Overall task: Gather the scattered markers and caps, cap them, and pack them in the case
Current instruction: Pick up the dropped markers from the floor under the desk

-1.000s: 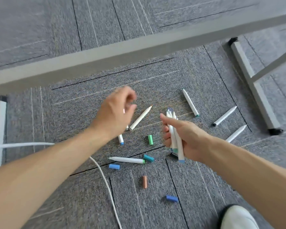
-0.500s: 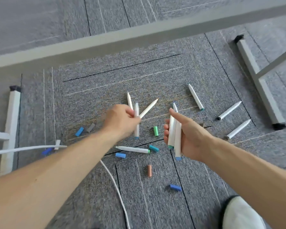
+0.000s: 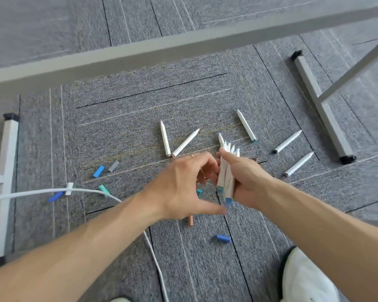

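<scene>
Markers (image 3: 227,171) sit bunched in our right hand (image 3: 247,182), clenched around them; our left hand (image 3: 183,184) touches the bunch, grasp unclear. Five more lie on the carpet (image 3: 140,105) from 12 to 2 o'clock. Overfilled, uncapped tips could slip or stain us.

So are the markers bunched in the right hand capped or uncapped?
Uncapped at the upper ends: the bundle of markers in the right hand shows bare coloured tips pointing up. No caps show there; the lower ends carry coloured butts.
</scene>
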Motion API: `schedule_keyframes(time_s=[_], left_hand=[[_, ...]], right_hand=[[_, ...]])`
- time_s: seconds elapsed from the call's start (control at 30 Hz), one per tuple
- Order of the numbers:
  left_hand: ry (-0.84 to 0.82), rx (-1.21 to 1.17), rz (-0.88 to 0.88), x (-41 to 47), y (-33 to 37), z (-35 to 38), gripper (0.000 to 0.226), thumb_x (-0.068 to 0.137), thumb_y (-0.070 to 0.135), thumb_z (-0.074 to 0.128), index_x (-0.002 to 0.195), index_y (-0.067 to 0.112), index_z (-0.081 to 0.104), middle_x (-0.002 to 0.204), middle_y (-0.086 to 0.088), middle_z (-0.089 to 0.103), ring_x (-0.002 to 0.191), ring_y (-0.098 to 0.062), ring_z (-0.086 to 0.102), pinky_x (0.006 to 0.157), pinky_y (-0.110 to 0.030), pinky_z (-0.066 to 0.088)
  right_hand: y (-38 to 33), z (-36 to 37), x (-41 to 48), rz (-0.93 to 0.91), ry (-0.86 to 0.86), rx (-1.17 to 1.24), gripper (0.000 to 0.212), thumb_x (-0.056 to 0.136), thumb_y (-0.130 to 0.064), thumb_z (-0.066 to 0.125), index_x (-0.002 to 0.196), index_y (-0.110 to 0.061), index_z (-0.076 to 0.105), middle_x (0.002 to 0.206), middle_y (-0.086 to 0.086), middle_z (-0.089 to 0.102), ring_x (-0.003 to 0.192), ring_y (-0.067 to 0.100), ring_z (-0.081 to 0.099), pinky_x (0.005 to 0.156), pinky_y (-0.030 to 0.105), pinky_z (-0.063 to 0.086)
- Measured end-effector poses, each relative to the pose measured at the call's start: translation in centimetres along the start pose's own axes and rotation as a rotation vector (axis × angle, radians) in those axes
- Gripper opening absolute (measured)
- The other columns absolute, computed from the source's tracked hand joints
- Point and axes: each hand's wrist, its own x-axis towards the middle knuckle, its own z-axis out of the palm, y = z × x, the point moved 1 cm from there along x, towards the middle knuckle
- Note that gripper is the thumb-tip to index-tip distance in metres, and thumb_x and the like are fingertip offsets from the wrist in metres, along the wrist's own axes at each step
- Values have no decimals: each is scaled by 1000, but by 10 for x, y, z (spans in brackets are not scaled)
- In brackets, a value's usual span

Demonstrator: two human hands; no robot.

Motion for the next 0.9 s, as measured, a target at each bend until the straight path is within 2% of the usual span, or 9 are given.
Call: schedule_keyframes(time_s=[0.1, 0.23, 0.3, 0.4, 0.53, 0.6, 0.67, 0.77, 0.9], left_hand=[[41, 94, 77, 0, -3, 5, 67, 63, 54, 93, 107, 26, 51, 97, 16, 55, 86, 1, 55, 77, -12, 47], [135, 52, 144, 2, -5, 11, 54, 69, 42, 93, 98, 25, 51, 92, 15, 55, 79, 3, 54, 70, -9, 45], [127, 1, 134, -1, -7, 12, 51, 71, 40, 92, 97, 25, 51, 90, 14, 57, 78, 0, 57, 69, -14, 48], [33, 69, 12, -9, -24, 2, 47, 76, 38, 87, 104, 25, 51, 95, 13, 56, 85, -3, 58, 76, -19, 51], [49, 215, -254, -20, -77, -13, 31, 90, 25, 75, 114, 28, 55, 105, 19, 54, 101, -4, 56, 95, -22, 49], [-13, 301, -293, -19, -88, -7, 30, 91, 26, 74, 116, 29, 57, 106, 18, 54, 101, -5, 55, 94, -22, 47], [-53, 388, -266, -15, -89, 6, 22, 93, 26, 71, 110, 30, 58, 100, 16, 55, 98, -6, 56, 93, -23, 48], [-54, 494, -194, -10, -89, 18, 7, 100, 21, 63, 100, 27, 59, 90, 14, 51, 87, -5, 54, 84, -23, 49], [0, 526, -2, -2, -79, 10, 10, 104, 23, 53, 107, 18, 61, 94, 10, 54, 76, -6, 55, 73, -27, 56]], right_hand=[[4, 5, -5, 0, -76, -2, 39, 105, -35, 56, 101, 2, 68, 69, 9, 65, 49, 15, 64, 45, 24, 51], [7, 6, -9, -18, -124, 40, 35, 103, -24, 59, 110, 9, 68, 74, 14, 68, 55, 19, 68, 50, 28, 58], [10, 5, -9, -8, -123, 39, 35, 102, -24, 61, 114, 9, 66, 76, 14, 68, 57, 20, 68, 52, 30, 58], [10, -1, -6, 9, -108, 49, 26, 99, -26, 63, 105, 0, 61, 72, 6, 60, 58, 14, 57, 62, 31, 54], [8, -13, -2, -14, -92, 12, 28, 94, -26, 67, 108, -4, 58, 72, 2, 57, 58, 10, 52, 55, 26, 54], [9, -13, 0, -17, -101, -51, 30, 93, -29, 68, 106, -4, 58, 70, 1, 58, 59, 10, 53, 58, 26, 54], [9, -10, 4, -16, -104, -88, 35, 91, -31, 71, 107, -4, 58, 71, 1, 58, 59, 11, 54, 61, 28, 53], [12, -7, 9, -29, -94, -103, 42, 88, -34, 74, 110, -3, 56, 71, 0, 56, 57, 10, 53, 57, 26, 54], [10, -8, 13, -30, -100, -60, 53, 85, -42, 74, 116, -2, 56, 72, -1, 59, 59, 10, 53, 58, 27, 53]])
